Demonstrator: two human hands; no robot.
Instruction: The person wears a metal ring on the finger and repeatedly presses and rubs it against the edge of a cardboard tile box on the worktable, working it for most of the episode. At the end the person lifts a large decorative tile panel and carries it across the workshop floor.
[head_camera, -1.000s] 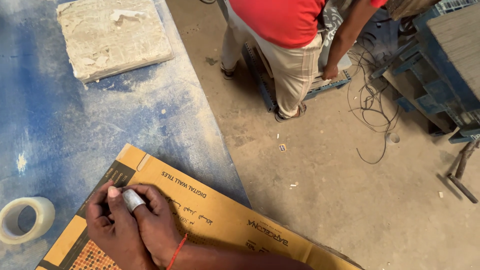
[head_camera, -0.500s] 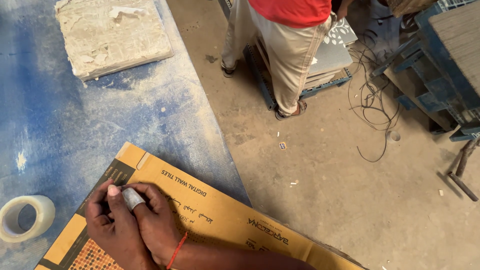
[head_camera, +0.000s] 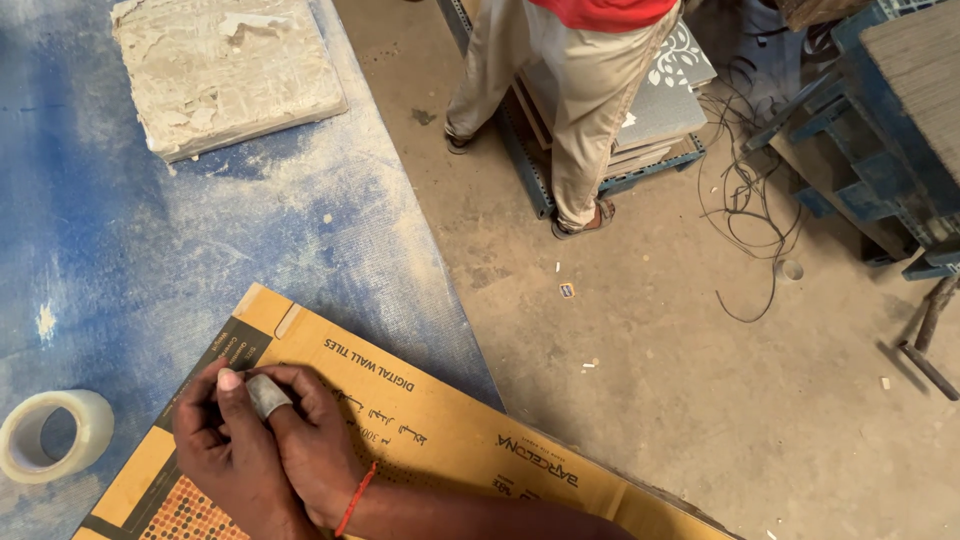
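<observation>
Dusty blue worktable (head_camera: 150, 250), lower left of frame. Both my hands sit on flat cardboard box (head_camera: 450, 440), long axis running lower left to lower right. Left hand (head_camera: 225, 455) and right hand (head_camera: 310, 450) touching, fingers closed round small grey piece (head_camera: 267, 395). Vs earlier: hands unmoved; bystander (head_camera: 570, 90) stepped further up frame. Tape roll (head_camera: 50, 435) left of hands.

Tile workshop: stacked tiles (head_camera: 665, 95), dusty floor (head_camera: 650, 380), blue worktable (head_camera: 150, 240).
</observation>
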